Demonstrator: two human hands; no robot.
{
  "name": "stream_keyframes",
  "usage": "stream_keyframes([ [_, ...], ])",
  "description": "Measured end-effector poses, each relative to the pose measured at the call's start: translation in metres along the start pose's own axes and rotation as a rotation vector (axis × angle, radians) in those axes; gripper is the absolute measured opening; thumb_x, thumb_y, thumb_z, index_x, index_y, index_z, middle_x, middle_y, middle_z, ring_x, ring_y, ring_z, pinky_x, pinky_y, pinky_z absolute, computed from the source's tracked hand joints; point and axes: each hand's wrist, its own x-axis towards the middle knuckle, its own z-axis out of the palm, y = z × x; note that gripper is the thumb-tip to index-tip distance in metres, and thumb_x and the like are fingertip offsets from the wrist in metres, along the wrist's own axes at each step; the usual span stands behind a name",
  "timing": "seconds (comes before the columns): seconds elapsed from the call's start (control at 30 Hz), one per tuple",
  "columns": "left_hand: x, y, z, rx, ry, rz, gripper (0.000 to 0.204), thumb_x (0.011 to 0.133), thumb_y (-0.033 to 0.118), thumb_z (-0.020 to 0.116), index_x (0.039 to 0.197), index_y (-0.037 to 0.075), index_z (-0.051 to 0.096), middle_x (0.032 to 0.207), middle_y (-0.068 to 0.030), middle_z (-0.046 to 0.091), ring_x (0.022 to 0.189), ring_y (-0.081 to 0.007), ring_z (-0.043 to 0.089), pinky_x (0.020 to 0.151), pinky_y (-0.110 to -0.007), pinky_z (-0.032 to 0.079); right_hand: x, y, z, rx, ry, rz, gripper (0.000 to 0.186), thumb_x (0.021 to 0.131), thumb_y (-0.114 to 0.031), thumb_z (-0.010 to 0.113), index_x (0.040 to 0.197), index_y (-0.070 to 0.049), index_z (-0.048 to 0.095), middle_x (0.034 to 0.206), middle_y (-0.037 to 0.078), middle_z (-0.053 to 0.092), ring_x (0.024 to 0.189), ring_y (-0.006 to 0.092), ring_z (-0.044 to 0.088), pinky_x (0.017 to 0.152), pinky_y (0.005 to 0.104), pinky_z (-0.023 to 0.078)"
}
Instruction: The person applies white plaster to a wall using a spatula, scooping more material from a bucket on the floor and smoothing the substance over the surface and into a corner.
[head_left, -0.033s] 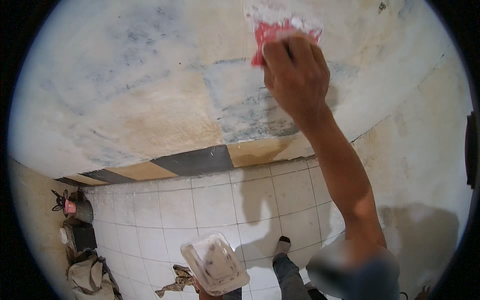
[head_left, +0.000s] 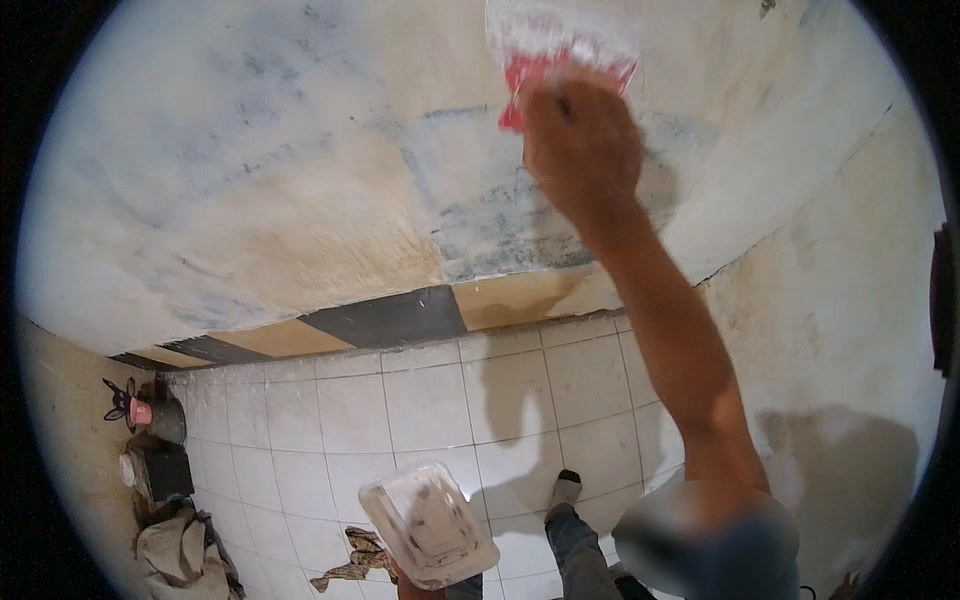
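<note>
Red scraper [head_left: 527, 70], white paste [head_left: 560, 38] at edge: clamped in R hand [head_left: 585, 135] against upper wall [head_left: 340, 230], prob. for firm, even contact. L hand [head_left: 413, 588] well apart, low, under plastic tray [head_left: 392, 530], prob. for support; mostly hidden, can't tell grip. Tiled floor [head_left: 425, 410] below.

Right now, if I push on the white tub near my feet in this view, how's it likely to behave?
The white tub probably flexes slightly, since its walls look like thin plastic. It seems light for its size, with mostly patchy smears showing inside. Its rectangular shape should make it unlikely to roll.
</note>
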Motion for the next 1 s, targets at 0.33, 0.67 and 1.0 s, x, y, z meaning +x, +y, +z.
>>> stream_keyframes([
  [0.33, 0.017, -0.049, -0.014, 0.169, 0.092, 0.008, 0.071, 0.093, 0.062, 0.038, 0.143, 0.011, 0.037, 0.128, -0.016, 0.053, 0.105, -0.0367, 0.057, 0.084, -0.054, 0.051, -0.393, -0.028, 0.0, -0.05, -0.669, 0.001, 0.022, 0.078, -0.018, 0.069, 0.096, -0.009, 0.06, 0.099, 0.013, 0.056, 0.094, 0.0325, 0.059, 0.091, 0.0543, 0.048],
  [0.67, 0.016, -0.097, 0.018, 0.16, 0.105, 0.004, 0.072, 0.092, 0.062, 0.038, 0.141, 0.01, 0.039, 0.125, -0.0166, 0.055, 0.101, -0.0364, 0.059, 0.08, -0.054, 0.053, -0.06, 0.093, -0.049, -0.111, 0.069, 0.044, 0.022, 0.065, -0.002, 0.07, 0.083, -0.009, 0.058, 0.085, 0.009, 0.057, 0.079, 0.0293, 0.059, 0.063, 0.0394, 0.049],
  [1.0, 0.036, -0.156, 0.003, 0.217, 0.168, -0.012, 0.072, 0.091, 0.062, 0.039, 0.14, 0.01, 0.04, 0.122, -0.0169, 0.056, 0.098, -0.0365, 0.061, 0.077, -0.054, 0.054, -0.436, 0.047, -0.029, 0.031, -0.679, -0.088, 0.016, 0.084, -0.019, 0.065, 0.095, -0.009, 0.062, 0.097, 0.013, 0.052, 0.097, 0.0317, 0.056, 0.094, 0.0688, 0.041],
])
